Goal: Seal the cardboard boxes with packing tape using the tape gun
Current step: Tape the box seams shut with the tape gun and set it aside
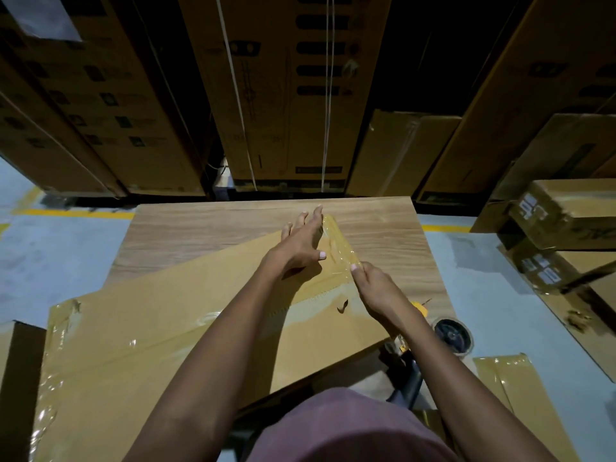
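I am looking into a warehouse or packing area. Tall printed cardboard cartons [286, 91], some bound with white strapping, stand stacked in rows along the back. The grey concrete floor [60, 255] carries yellow painted lines [76, 214]. Smaller taped boxes [566, 211] pile up on the right beside a wooden work table [376, 225].
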Motion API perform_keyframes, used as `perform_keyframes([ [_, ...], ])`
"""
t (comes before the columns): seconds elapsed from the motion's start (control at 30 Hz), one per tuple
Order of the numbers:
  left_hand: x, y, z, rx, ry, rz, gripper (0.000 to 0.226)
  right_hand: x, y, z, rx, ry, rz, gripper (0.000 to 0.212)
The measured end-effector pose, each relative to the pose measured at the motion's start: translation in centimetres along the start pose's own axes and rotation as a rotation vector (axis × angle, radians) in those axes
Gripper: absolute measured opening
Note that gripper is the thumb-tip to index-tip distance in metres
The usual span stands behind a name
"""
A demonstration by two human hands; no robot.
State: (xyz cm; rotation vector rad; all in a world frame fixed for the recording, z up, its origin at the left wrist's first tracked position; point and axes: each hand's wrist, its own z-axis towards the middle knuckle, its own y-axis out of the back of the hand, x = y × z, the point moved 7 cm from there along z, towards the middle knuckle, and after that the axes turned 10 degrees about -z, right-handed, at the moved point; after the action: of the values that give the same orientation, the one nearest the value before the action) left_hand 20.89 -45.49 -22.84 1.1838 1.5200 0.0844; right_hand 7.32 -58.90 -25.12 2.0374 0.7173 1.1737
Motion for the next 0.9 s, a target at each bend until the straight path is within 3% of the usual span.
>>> perform_keyframes([
  [0.2,-0.4,-0.4,0.2,-0.006,-0.074,0.077,0.104,1.7,1.3,2.5,-0.048,-0.128,-0.186,0.06],
  [0.4,-0.1,-0.2,0.3,-0.014,-0.074,0.051,0.104,0.7,0.5,1.5,-0.048,-0.143,-0.075,0.065],
  [0.6,-0.5,-0.3,-0.1,-0.039,-0.08,0.083,0.102,-3.9,-1.0,-4.6,-0.071,-0.175,-0.054,0.05],
  [0.9,-2.8,-5.0,-3.5,-0.173,-0.029,0.402,0.113,-4.4,-0.9,-5.4,-0.14,-0.211,0.039,0.045],
])
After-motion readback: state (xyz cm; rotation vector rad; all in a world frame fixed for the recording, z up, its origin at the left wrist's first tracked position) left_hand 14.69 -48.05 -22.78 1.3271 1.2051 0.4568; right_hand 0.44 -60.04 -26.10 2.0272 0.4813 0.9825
